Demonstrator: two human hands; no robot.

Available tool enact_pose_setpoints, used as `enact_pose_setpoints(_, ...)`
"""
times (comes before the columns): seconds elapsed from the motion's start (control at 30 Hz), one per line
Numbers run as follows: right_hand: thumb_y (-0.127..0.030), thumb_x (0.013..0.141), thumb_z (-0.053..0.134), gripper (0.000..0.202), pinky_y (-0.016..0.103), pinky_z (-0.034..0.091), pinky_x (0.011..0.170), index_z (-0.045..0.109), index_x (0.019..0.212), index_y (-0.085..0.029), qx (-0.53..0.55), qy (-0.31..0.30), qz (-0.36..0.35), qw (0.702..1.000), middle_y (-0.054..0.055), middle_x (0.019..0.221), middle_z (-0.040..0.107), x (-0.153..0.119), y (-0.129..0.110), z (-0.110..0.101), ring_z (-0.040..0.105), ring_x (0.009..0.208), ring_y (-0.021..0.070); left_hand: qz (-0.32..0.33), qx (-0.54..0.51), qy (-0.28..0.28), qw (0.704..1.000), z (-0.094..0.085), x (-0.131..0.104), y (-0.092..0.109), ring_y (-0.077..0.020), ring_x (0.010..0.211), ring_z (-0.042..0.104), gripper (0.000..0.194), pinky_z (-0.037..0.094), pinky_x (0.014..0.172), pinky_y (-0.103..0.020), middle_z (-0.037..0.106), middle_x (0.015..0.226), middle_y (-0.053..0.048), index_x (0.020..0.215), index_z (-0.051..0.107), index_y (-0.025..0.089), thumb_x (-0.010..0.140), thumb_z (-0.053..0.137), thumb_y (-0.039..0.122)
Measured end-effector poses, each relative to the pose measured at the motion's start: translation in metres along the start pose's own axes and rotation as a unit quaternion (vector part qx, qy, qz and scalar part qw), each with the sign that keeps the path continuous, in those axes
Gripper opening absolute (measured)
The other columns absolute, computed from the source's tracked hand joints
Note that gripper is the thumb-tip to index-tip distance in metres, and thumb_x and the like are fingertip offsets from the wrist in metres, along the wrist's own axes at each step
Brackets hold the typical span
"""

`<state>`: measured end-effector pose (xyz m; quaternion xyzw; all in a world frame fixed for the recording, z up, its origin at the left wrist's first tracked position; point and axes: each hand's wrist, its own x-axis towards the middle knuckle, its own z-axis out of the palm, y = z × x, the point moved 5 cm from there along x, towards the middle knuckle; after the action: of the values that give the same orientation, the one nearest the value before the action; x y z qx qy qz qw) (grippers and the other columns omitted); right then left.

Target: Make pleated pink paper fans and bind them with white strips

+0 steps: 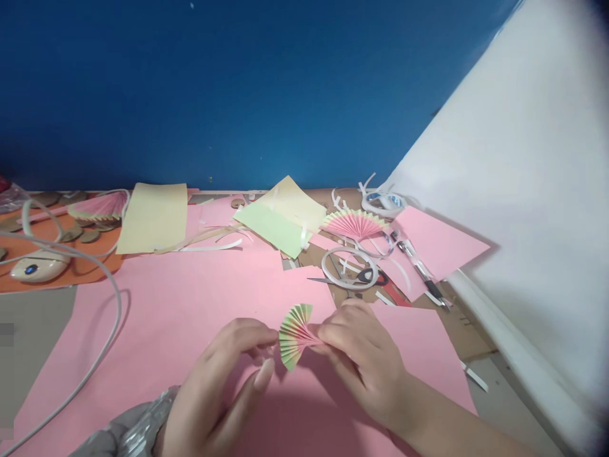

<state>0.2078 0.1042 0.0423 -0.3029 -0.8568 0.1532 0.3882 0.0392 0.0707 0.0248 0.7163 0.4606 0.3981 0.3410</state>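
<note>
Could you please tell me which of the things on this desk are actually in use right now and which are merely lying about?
In use: small pleated paper fan, pinched between left hand and right hand; big pink sheet under them.

Lying about: scissors, tape roll, finished fan, green paper, pen, mouse, cable.

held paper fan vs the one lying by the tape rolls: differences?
The held fan is pinched between the left hand and right hand; the lying fan rests flat, untouched. The held fan opens leftward, partly spread; the lying fan spreads into a wide half circle opening away from the person. The held fan looks smaller. Both are pleated, pink with green-yellow edges.
</note>
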Motion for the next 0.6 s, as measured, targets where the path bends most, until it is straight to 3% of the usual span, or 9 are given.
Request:
enact_pose_setpoints(0.13, -0.008, 0.085, 0.050, 0.014, 0.030, 0.037, 0.069, 0.055, 0.093, -0.018, -0.011, 0.013, 0.005, 1.000, 0.001, 0.070, 0.059, 0.000, 0.003, -0.002, 0.052, 0.064, 0.0130, 0.031, 0.014, -0.012, 0.999, 0.001, 0.002, 0.007, -0.0157, 0.092, 0.056, 0.037, 0.044, 0.082, -0.025, 0.060, 0.097, -0.003, 0.115, 0.046, 0.026, 0.083, 0.045, 0.006)
enact_pose_setpoints(0.33, -0.007, 0.083, 0.050, 0.016, 0.030, 0.037, 0.070, 0.055, 0.095, -0.018, -0.010, 0.025, 0.025, 0.999, 0.001, 0.072, 0.059, -0.002, 0.006, -0.004, 0.053, 0.069, 0.0140, 0.046, -0.072, -0.054, 0.995, 0.012, -0.001, 0.018, -0.0193, 0.083, 0.055, 0.030, 0.046, 0.073, -0.031, 0.061, 0.092, -0.006, 0.102, 0.059, 0.026, 0.082, 0.044, 0.008)
enact_pose_setpoints(0.47, -0.008, 0.083, 0.050, 0.016, 0.030, 0.038, 0.070, 0.056, 0.095, -0.017, 0.002, 0.038, 0.023, 0.999, 0.001, 0.072, 0.059, -0.001, 0.005, -0.005, 0.054, 0.068, 0.0140, -0.018, -0.104, -0.019, 0.994, 0.009, -0.002, 0.011, -0.0186, 0.079, 0.056, 0.019, 0.047, 0.071, -0.030, 0.060, 0.083, -0.005, 0.096, 0.056, 0.025, 0.087, 0.043, 0.015)
enact_pose_setpoints(0.6, -0.007, 0.083, 0.051, 0.014, 0.030, 0.037, 0.069, 0.056, 0.091, -0.017, 0.000, 0.029, 0.010, 1.000, 0.001, 0.070, 0.058, -0.001, 0.005, -0.004, 0.053, 0.065, 0.0136, -0.082, -0.086, -0.001, 0.993, 0.006, -0.002, -0.001, -0.0164, 0.090, 0.058, 0.031, 0.047, 0.078, -0.025, 0.061, 0.098, -0.002, 0.118, 0.046, 0.030, 0.089, 0.046, 0.018)
